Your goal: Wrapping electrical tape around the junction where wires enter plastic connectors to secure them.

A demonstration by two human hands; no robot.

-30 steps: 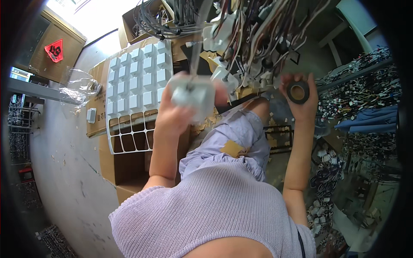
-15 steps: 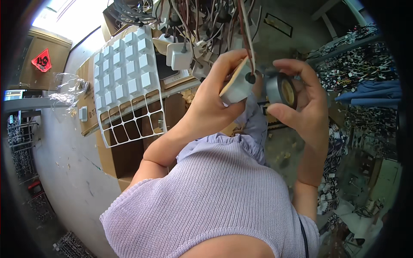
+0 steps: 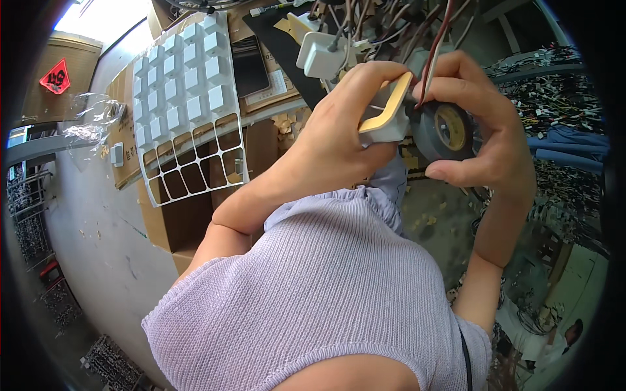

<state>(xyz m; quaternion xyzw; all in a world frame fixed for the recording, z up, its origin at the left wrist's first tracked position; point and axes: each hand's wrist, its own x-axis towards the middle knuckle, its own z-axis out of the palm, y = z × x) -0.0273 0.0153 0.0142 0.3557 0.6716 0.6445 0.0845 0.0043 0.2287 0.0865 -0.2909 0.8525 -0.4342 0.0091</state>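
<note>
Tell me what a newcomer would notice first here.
Probably the grey tape roll in the right hand, close beside the white, yellow-edged piece gripped by the left hand. The rows of white boxes at upper left also stand out, with a red sign farther left.

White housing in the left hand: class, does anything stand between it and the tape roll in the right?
Only at the upper end: red and white wires come down between the white housing and tape roll. Lower down, nothing visible stands between them; whether they touch is unclear.
</note>
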